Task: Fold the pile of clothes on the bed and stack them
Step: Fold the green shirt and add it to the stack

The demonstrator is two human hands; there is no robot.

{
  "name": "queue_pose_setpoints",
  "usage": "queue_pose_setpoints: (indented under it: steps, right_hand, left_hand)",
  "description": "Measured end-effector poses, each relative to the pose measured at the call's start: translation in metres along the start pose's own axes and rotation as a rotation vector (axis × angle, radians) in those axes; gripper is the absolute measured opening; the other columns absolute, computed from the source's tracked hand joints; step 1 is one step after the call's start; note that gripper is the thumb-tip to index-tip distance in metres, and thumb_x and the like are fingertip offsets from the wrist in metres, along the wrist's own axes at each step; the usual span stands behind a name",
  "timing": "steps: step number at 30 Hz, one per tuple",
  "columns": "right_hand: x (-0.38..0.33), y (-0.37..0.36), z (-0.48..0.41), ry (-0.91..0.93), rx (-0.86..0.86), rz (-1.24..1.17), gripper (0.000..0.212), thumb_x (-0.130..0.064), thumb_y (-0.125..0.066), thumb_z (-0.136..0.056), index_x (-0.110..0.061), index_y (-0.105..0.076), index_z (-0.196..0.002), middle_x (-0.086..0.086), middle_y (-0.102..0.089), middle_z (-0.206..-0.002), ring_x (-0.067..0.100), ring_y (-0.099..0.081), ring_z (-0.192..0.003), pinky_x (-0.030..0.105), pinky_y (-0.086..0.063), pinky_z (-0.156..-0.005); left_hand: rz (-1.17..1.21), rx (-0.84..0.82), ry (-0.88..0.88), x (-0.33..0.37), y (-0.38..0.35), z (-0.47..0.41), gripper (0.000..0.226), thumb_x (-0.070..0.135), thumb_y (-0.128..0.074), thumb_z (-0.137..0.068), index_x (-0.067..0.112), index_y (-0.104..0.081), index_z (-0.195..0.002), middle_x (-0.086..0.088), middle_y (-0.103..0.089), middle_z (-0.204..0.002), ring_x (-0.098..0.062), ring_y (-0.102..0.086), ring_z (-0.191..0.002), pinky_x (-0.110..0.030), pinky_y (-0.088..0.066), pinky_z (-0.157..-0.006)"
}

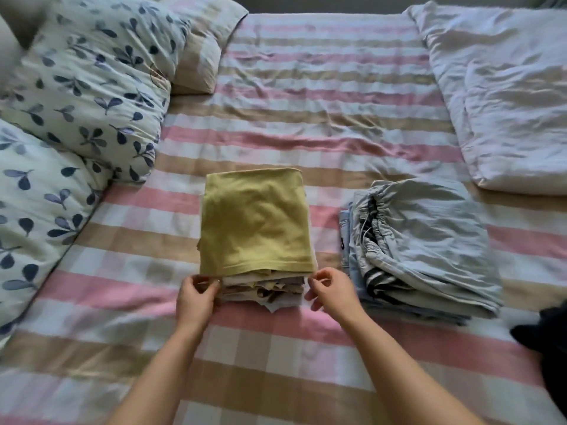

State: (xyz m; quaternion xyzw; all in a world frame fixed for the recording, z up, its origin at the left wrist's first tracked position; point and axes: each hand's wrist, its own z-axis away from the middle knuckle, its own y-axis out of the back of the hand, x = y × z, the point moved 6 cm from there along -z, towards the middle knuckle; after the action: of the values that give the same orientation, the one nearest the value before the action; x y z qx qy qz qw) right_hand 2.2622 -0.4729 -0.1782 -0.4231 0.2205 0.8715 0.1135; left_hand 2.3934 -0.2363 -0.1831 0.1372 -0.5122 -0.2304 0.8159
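Left hand (pixel 196 294): fingers curled, pinching the near-left corner of the yellow top (pixel 254 222).
Right hand (pixel 331 289): thumb and forefinger together on the near-right corner of the same hem; other fingers loosely bent.
Yellow top: folded square, lying flat on top of the middle stack (pixel 264 289), mid-bed, near side.
Done: two stacks stand on the bed (pixel 306 96). The middle one is several layers deep with ragged near edges. The grey-blue stack (pixel 423 240) sits just to its right, apart from it.
Left: no loose pile in view. A dark thing (pixel 546 338) at the near-right edge may be a garment; cannot tell.
Judgement: close to finished, with the top layer being squared up.
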Motion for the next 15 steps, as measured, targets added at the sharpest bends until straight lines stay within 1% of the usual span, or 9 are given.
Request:
queue_pose_setpoints:
  steps: [2, 4, 6, 8, 10, 12, 13, 15]
  right_hand:
    - [0.021, -0.001, 0.015, -0.058, -0.032, 0.04, 0.009, -0.007, -0.05, -0.091, -0.006, -0.054, -0.083, 0.004, -0.06, -0.06, 0.014, -0.054, -0.043, 0.018, -0.041, -0.043]
    - [0.035, 0.001, 0.029, -0.087, -0.043, 0.053, 0.014, -0.005, -0.051, -0.088, -0.009, -0.055, -0.076, 0.004, -0.06, -0.062, 0.017, -0.055, -0.052, 0.027, -0.046, -0.054]
    - [0.041, 0.011, 0.045, -0.073, -0.034, 0.06, 0.018, -0.005, -0.052, -0.087, -0.014, -0.055, -0.071, 0.004, -0.062, -0.064, 0.016, -0.056, -0.055, 0.029, -0.048, -0.057]
    - [0.045, 0.028, 0.062, -0.041, -0.022, 0.075, 0.016, -0.007, -0.053, -0.085, -0.016, -0.056, -0.073, 0.003, -0.063, -0.066, 0.017, -0.059, -0.059, 0.03, -0.049, -0.059]
    - [0.054, 0.05, 0.08, -0.029, -0.014, 0.115, 0.011, -0.011, -0.054, -0.085, -0.018, -0.057, -0.078, 0.0, -0.063, -0.07, 0.018, -0.06, -0.064, 0.032, -0.051, -0.065]
    - [0.07, 0.081, 0.101, -0.039, 0.004, 0.192, 0.006, -0.017, -0.054, -0.086, -0.021, -0.058, -0.083, -0.001, -0.063, -0.078, 0.019, -0.06, -0.073, 0.033, -0.05, -0.073]
    - [0.08, 0.1, 0.112, -0.039, 0.018, 0.244, 0.004, -0.019, -0.055, -0.087, -0.021, -0.059, -0.087, -0.001, -0.063, -0.082, 0.018, -0.06, -0.079, 0.032, -0.05, -0.075]
    - [0.1, 0.142, 0.135, -0.033, 0.055, 0.389, 0.009, -0.025, -0.053, -0.089, -0.023, -0.059, -0.096, -0.003, -0.064, -0.089, 0.015, -0.059, -0.084, 0.027, -0.046, -0.072]
  left_hand:
    - [-0.065, -0.078, 0.031, -0.015, -0.016, 0.029, 0.007, -0.001, -0.053, -0.088, 0.002, -0.053, -0.094, -0.02, -0.06, -0.086, -0.025, -0.058, -0.059, -0.032, -0.047, -0.055]
    - [-0.149, -0.194, -0.021, -0.018, -0.04, 0.056, 0.01, -0.005, -0.052, -0.086, 0.005, -0.055, -0.086, -0.017, -0.06, -0.081, -0.019, -0.056, -0.056, -0.025, -0.043, -0.049]
    - [-0.19, -0.29, -0.097, -0.01, -0.062, 0.082, 0.009, -0.003, -0.056, -0.085, 0.006, -0.058, -0.086, -0.012, -0.061, -0.08, -0.016, -0.058, -0.058, -0.015, -0.042, -0.046]
    - [-0.21, -0.348, -0.149, 0.003, -0.081, 0.107, 0.009, -0.001, -0.057, -0.086, 0.008, -0.057, -0.085, -0.009, -0.061, -0.078, -0.016, -0.057, -0.059, -0.01, -0.04, -0.045]
    - [-0.245, -0.394, -0.188, 0.012, -0.098, 0.134, 0.01, 0.001, -0.056, -0.087, 0.01, -0.055, -0.083, -0.006, -0.058, -0.075, -0.019, -0.056, -0.063, -0.013, -0.042, -0.05]
    - [-0.33, -0.465, -0.236, 0.019, -0.121, 0.164, 0.006, 0.008, -0.056, -0.088, 0.013, -0.054, -0.085, -0.002, -0.058, -0.078, -0.018, -0.056, -0.07, -0.021, -0.044, -0.062]
    - [-0.392, -0.506, -0.265, 0.021, -0.133, 0.179, 0.002, 0.012, -0.056, -0.089, 0.013, -0.055, -0.09, -0.001, -0.058, -0.083, -0.015, -0.056, -0.074, -0.022, -0.043, -0.066]
    - [-0.531, -0.561, -0.336, 0.023, -0.162, 0.211, 0.014, 0.021, -0.055, -0.091, 0.014, -0.056, -0.103, 0.001, -0.059, -0.093, -0.011, -0.055, -0.081, -0.021, -0.042, -0.071]
